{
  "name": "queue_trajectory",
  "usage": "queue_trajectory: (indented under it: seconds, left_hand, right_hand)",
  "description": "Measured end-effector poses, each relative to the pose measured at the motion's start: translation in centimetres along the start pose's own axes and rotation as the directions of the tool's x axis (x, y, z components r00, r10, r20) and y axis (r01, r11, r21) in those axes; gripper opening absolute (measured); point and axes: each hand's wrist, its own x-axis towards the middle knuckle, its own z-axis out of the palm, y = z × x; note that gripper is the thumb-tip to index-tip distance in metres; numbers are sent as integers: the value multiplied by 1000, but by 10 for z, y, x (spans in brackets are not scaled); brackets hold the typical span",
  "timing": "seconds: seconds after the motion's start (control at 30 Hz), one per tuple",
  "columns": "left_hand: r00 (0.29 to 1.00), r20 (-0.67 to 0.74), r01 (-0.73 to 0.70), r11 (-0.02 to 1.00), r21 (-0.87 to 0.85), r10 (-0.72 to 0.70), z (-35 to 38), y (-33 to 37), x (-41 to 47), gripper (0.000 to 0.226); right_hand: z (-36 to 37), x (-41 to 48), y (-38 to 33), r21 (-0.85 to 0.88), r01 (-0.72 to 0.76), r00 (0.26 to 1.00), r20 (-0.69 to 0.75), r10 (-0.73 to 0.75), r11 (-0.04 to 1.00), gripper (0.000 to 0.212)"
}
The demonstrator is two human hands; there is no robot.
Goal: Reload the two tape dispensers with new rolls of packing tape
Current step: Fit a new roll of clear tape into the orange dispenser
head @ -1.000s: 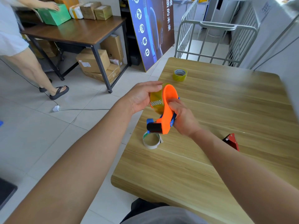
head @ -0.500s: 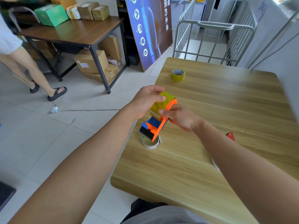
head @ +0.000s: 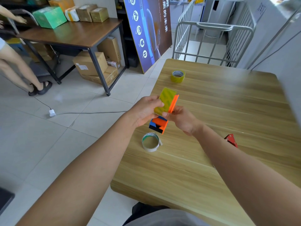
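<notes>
Your left hand [head: 146,110] grips tape roll [head: 165,101], right hand [head: 180,121] pinches dispenser [head: 158,124]: push roll home squarely, keep dispenser steady.

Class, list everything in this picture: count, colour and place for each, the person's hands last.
Table: one, light wood, foreground.
Orange dispenser: one, orange, held over table edge.
Loaded roll: one, yellow-green, against orange dispenser.
Spare roll: one, yellow-green, far on table.
Core: one, white, on table near edge.
Red dispenser: one, red, on table, partly hidden.
Boxes: several, brown, one green; on and under desk.
Poster: one, blue, beside desk.
Hands: two; left hand grips loaded roll, right hand pinches orange dispenser.
</notes>
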Motion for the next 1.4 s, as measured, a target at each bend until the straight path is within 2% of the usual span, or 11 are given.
queue_trajectory:
  seconds: [0.2, 0.3, 0.37, 0.5, 0.67, 0.83, 0.93, 1.03, 1.17, 1.3, 1.4]
  left_hand:
    - [961, -263, 58, 992, -110, -85, 6, 2, 7, 13]
    - [940, -317, 77, 985, -152, -122, 7, -1, 7, 17]
    - [937, -322, 85, 983, -164, -135, 7, -2, 6, 20]
    - [954, -284, 52, 988, -143, -91, 6, -4, 3, 13]
    - [975, -209, 55, 994, -96, -74, 6, -9, 0, 12]
    - [991, -127, 38, 999, -36, -42, 5, -14, 0, 15]
    - [989, -144, -3, 996, 84, 15, 7, -17, 3, 24]
    - [950, -258, -113, 962, 248, 179, 14, -22, 7, 33]
    - [830, -346, -207, 818, 537, 437, 20, -23, 10, 32]
    - [747, -395, -199, 747, 634, 534, 27, -22, 10, 23]
    - [726, -419, -183, 741, 646, 545, 32, -21, 9, 22]
  right_hand:
    - [3, 1, -8, -277, 36, 999, 43, -25, 960, 26]
    - [4, 2, -7, -401, 8, 1000, 21, 1, 916, 20]
    - [4, 3, -5, -435, -18, 999, 24, 31, 900, 27]
    - [3, 0, -6, -293, -4, 1000, 27, 13, 956, 20]
    - [-1, -2, 0, -174, 1, 998, 62, 10, 985, 27]
    - [-5, 1, 6, -92, -29, 1000, 9, 29, 995, 20]
    - [-8, 5, 4, 53, -37, 995, -86, 41, 998, 17]
    - [-11, 12, -3, 191, -60, 977, -191, 97, 980, 24]
    - [-15, 18, -6, 324, -61, 960, -239, 144, 944, 35]
    - [-16, 20, -5, 370, -54, 952, -260, 159, 927, 40]
    - [-18, 23, -3, 408, -51, 956, -245, 163, 912, 30]
